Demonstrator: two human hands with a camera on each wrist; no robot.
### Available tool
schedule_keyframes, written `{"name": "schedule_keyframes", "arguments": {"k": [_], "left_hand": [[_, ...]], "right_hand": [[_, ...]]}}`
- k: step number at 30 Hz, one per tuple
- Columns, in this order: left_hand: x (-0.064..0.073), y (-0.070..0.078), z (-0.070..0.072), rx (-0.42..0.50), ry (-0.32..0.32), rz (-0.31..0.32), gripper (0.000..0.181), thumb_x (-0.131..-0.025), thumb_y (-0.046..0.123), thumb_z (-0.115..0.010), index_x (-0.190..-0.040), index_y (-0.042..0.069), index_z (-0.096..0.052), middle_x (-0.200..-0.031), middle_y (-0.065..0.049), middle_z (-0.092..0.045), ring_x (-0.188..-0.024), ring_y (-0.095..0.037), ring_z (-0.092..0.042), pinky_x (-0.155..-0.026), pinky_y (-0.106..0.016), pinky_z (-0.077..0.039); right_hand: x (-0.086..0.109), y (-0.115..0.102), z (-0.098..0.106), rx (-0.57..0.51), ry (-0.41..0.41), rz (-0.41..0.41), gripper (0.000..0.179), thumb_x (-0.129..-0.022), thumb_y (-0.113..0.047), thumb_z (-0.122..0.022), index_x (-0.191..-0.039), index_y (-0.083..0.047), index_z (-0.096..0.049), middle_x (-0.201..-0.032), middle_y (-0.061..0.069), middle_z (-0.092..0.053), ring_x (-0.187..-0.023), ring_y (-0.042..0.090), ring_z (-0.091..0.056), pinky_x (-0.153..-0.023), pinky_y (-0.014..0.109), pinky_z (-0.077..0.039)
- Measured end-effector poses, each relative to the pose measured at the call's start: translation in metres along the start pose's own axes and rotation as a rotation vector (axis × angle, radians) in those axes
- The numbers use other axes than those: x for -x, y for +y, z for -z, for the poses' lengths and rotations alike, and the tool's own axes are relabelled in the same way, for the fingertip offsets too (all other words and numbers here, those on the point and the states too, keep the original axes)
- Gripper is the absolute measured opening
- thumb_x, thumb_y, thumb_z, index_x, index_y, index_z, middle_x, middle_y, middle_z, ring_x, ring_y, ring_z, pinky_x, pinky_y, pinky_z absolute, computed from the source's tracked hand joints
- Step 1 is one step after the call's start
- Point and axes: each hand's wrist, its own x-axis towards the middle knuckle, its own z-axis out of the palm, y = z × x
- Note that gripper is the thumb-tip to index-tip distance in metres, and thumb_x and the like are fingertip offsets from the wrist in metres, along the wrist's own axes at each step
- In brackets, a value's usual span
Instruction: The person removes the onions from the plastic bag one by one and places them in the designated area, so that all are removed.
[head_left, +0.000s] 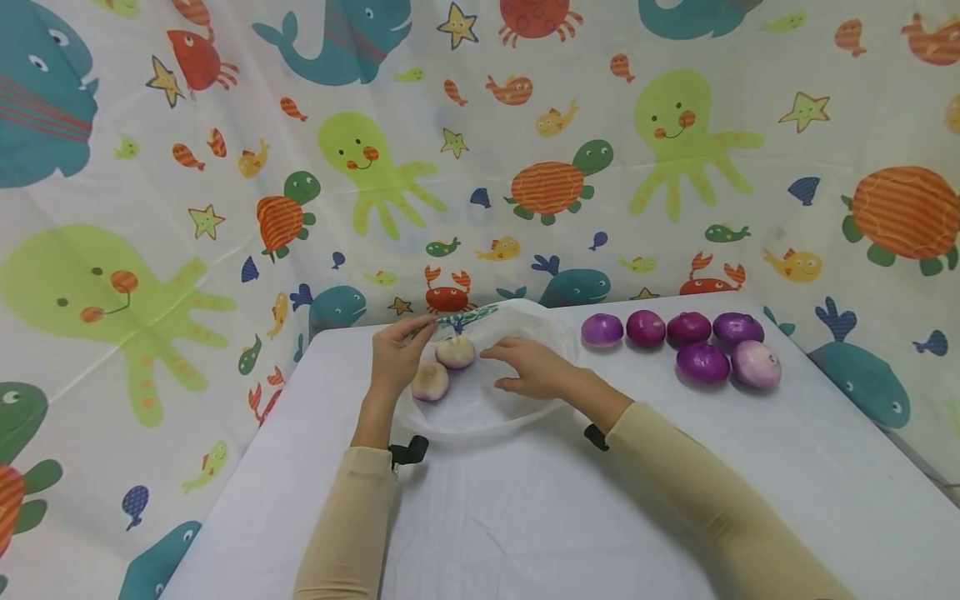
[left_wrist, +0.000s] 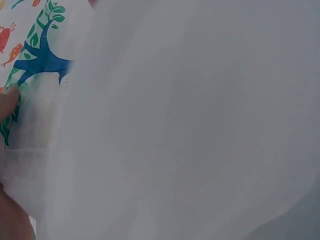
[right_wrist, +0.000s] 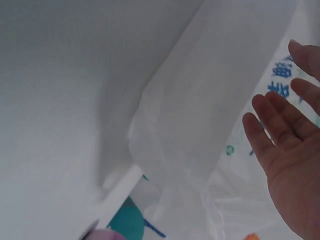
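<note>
White bag (head_left: 480, 410) is pinched at its edge by the left hand (head_left: 397, 357) — right hand (head_left: 536, 369) held loosely extended, empty.
Two pale bulbs (head_left: 454, 352) are framed by the bag, between the hands; purple onions (head_left: 702, 363) are grouped rightward, nearer the right hand — the bag's bottom is hidden.

on my remote feed, the head view is coming through bright and fairly even, with small highlights glinting on the tops of the purple onions (head_left: 702, 363). the right sleeve (head_left: 705, 475) is casting a soft shadow on the white table (head_left: 517, 533). i'm getting a dim, grey left wrist view, the plastic bag (left_wrist: 190, 120) blurring across most of it (its printed tree (left_wrist: 46, 61) is reading more clearly). the right wrist view is also looking dim, its upper left corner showing darkest.
</note>
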Motion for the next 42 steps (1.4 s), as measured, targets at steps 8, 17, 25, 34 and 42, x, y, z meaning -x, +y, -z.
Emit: {"name": "schedule_keyframes", "arguments": {"k": [8, 17, 25, 34, 42], "left_hand": [[-0.002, 0.0, 0.0, -0.032, 0.022, -0.038, 0.011, -0.095, 0.007, -0.076, -0.104, 0.005, -0.081, -0.101, -0.013, -0.081, -0.094, -0.027, -0.076, -0.086, -0.014, -0.055], [-0.002, 0.0, 0.0, -0.03, 0.028, -0.029, 0.012, -0.095, 0.007, -0.076, -0.104, 0.002, -0.081, -0.103, -0.013, -0.081, -0.096, -0.029, -0.076, -0.087, -0.013, -0.055], [-0.004, 0.001, 0.0, -0.026, 0.044, -0.028, 0.011, -0.095, 0.008, -0.076, -0.104, 0.006, -0.082, -0.103, -0.012, -0.081, -0.096, -0.029, -0.076, -0.086, -0.014, -0.055], [-0.004, 0.004, 0.001, -0.019, 0.041, -0.003, 0.013, -0.096, 0.01, -0.076, -0.107, 0.007, -0.081, -0.107, -0.01, -0.081, -0.1, -0.027, -0.076, -0.088, -0.015, -0.055], [-0.003, 0.003, -0.001, -0.006, 0.035, -0.008, 0.014, -0.095, 0.008, -0.076, -0.108, 0.005, -0.081, -0.108, -0.011, -0.08, -0.101, -0.028, -0.075, -0.089, -0.013, -0.053]], "right_hand": [[-0.019, -0.005, -0.008, 0.037, -0.013, -0.04, 0.057, -0.099, -0.034, -0.072, -0.151, -0.018, -0.054, -0.149, 0.008, -0.058, -0.139, 0.026, -0.055, -0.114, 0.046, -0.049], [-0.036, -0.01, -0.013, 0.01, -0.066, -0.101, 0.06, -0.1, -0.033, -0.071, -0.155, -0.021, -0.05, -0.152, 0.011, -0.056, -0.141, 0.031, -0.053, -0.116, 0.049, -0.047], [-0.051, -0.009, -0.016, 0.032, -0.068, -0.133, 0.058, -0.103, -0.031, -0.067, -0.157, -0.025, -0.046, -0.155, 0.015, -0.051, -0.144, 0.034, -0.05, -0.119, 0.05, -0.043], [-0.063, -0.009, -0.021, 0.03, -0.112, -0.144, 0.061, -0.105, -0.034, -0.063, -0.16, -0.026, -0.041, -0.157, 0.015, -0.051, -0.145, 0.035, -0.049, -0.121, 0.051, -0.04], [-0.067, -0.012, -0.027, -0.009, -0.097, -0.16, 0.059, -0.105, -0.032, -0.063, -0.16, -0.023, -0.042, -0.154, 0.016, -0.054, -0.144, 0.037, -0.049, -0.121, 0.052, -0.04]]}}
